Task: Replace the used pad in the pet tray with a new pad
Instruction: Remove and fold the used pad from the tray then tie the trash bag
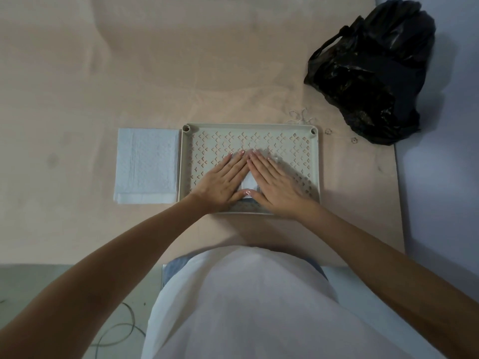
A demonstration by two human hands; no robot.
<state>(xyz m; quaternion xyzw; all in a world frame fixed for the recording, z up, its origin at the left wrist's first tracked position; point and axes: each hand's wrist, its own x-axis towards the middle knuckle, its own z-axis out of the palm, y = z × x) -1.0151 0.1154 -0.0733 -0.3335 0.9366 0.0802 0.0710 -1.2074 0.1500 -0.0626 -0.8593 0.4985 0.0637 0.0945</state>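
A pale green pet tray [315, 161] with a perforated grid lies in the middle of the table. My left hand [223, 181] and my right hand [273, 181] rest flat on the grid, fingers straight, fingertips meeting. Between the hands a small folded white piece [249, 182] shows, mostly hidden under them. A folded white pad [147, 165] lies flat on the table, touching the tray's left side.
A black plastic bag [373, 71] sits at the back right near the table's right edge. Loose threads [302, 117] lie behind the tray. The table's near edge runs just in front of my body; cables lie on the floor at lower left.
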